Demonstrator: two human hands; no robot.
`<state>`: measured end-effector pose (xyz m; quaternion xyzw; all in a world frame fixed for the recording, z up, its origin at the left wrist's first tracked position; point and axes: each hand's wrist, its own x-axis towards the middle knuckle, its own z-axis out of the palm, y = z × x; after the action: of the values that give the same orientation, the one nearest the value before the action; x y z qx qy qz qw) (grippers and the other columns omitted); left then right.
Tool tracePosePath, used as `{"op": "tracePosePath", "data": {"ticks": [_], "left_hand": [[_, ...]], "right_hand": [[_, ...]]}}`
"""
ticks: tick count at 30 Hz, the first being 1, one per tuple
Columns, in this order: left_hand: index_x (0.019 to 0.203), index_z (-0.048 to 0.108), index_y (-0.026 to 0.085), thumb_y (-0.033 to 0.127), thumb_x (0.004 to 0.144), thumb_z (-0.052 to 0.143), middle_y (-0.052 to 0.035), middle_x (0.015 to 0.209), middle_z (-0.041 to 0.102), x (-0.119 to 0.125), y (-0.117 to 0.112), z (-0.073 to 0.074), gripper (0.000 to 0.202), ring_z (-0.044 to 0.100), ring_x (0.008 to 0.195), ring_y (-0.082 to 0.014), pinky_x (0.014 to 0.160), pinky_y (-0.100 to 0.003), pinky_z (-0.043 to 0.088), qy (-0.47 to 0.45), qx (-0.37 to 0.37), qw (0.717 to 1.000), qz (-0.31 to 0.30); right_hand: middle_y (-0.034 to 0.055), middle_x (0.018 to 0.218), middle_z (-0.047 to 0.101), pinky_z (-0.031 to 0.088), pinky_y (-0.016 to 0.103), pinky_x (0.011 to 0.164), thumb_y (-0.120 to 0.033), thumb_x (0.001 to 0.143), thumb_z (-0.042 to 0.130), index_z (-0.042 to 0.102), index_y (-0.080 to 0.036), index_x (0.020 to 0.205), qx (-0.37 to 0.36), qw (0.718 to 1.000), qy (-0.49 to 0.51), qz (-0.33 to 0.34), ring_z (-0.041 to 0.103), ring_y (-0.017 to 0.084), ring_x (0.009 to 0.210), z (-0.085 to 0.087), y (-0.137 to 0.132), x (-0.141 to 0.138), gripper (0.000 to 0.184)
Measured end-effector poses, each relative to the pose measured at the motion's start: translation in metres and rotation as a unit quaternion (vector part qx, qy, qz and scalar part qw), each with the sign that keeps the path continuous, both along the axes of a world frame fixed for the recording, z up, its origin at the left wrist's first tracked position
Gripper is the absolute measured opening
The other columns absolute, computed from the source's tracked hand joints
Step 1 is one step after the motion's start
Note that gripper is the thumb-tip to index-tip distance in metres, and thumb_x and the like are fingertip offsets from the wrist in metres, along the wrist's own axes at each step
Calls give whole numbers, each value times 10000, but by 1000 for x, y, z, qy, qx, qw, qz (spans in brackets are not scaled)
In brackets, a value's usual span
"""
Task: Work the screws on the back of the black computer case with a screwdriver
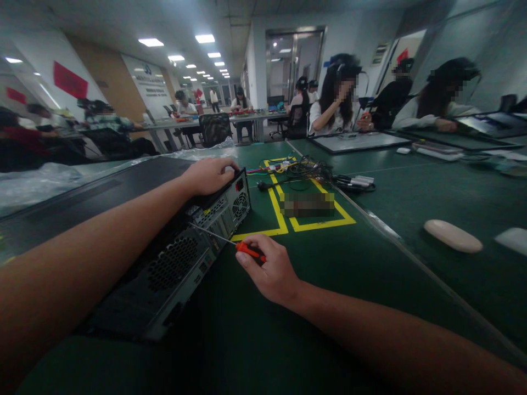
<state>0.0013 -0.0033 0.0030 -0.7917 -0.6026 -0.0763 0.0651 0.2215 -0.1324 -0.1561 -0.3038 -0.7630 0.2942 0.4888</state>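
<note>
Green desk (379, 274), ppl (325, 118) beyond its far edge. Far L corner: clear plastic wrap (33, 189). PC case (177, 266) on L side, partly blocked by L forearm (111, 247); L hand (209, 175) palm-down on top nr its rear, fingers unclenched. R hand (272, 266), fingers wrapped round orange screwdriver (244, 248), shaft reaching case's back (contact: can't tell). Mid-desk: blurred block (307, 204) on yellow tape (325, 224), cables (315, 169) behind; pale mouse-shaped thing (453, 236) nearer R edge.

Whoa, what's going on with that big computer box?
A person's right hand holds an orange screwdriver, its shaft reaching to the back of a computer case. Whether the tip touches anything is too small to tell. The left hand rests on top of the case. Loose cables lie on the green table beyond it.
</note>
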Motion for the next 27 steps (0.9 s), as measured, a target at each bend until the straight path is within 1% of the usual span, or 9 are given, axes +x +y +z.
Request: {"op": "tracePosePath", "data": {"ticks": [5,8,12,14,16,20,24,27], "left_hand": [[1498,803,241,392,1054,463,-123,1065,822,0,0,0,579,757,1015,-342,939,-441,544,5,7,1000,0],[1490,810,240,385,1052,463,-128,1064,820,0,0,0,578,755,1013,-341,942,-448,545,-1,4,1000,-3],[1512,798,228,391,1055,456,-143,1060,810,0,0,0,593,753,1013,-342,945,-463,538,-1,-1,1000,-4],[1514,796,221,394,1054,451,-153,1068,810,-1,0,0,601,750,1019,-345,947,-472,537,-3,0,1000,-9],[1508,801,224,398,1050,455,-151,1063,813,-2,1,0,600,750,1018,-342,948,-471,539,-7,0,1000,-10],[1490,810,240,406,1052,464,-129,1030,813,-2,2,-1,582,751,1004,-331,947,-453,544,-7,7,1000,-14],[1504,802,221,383,1051,463,-133,1037,818,-1,0,0,589,752,988,-339,943,-452,549,-2,1,1000,-8],[1514,795,206,383,1056,458,-144,1052,818,0,0,1,596,756,996,-347,943,-452,549,4,-2,1000,-3]], "right_hand": [[78,1098,836,629,399,945,-432,1119,680,762,-240,1139,11,1000,-8,6,780,242,1009,-1,1,0,210],[80,1117,840,634,398,932,-440,1129,657,752,-244,1172,-1,1000,-9,15,789,244,1026,-2,1,0,222],[53,1083,826,637,388,863,-437,1060,737,695,-268,1233,-17,1000,-4,15,777,229,940,-3,0,-1,245],[42,1043,813,629,381,833,-413,1029,761,674,-270,1207,-15,1000,-3,14,765,222,896,-3,0,-1,244],[39,1026,807,621,371,813,-392,1034,748,669,-270,1169,-18,1000,-3,13,764,218,883,-2,-1,-2,198],[39,1037,811,631,379,854,-371,1056,731,675,-269,1130,-21,1000,-4,15,765,217,902,1,-1,-1,138],[42,1053,810,636,379,873,-355,1066,732,680,-264,1125,-29,999,-13,18,764,215,914,3,-1,0,121],[44,1056,811,637,384,886,-360,1065,736,681,-261,1127,-22,1000,-11,17,770,220,926,1,0,0,129]]}}
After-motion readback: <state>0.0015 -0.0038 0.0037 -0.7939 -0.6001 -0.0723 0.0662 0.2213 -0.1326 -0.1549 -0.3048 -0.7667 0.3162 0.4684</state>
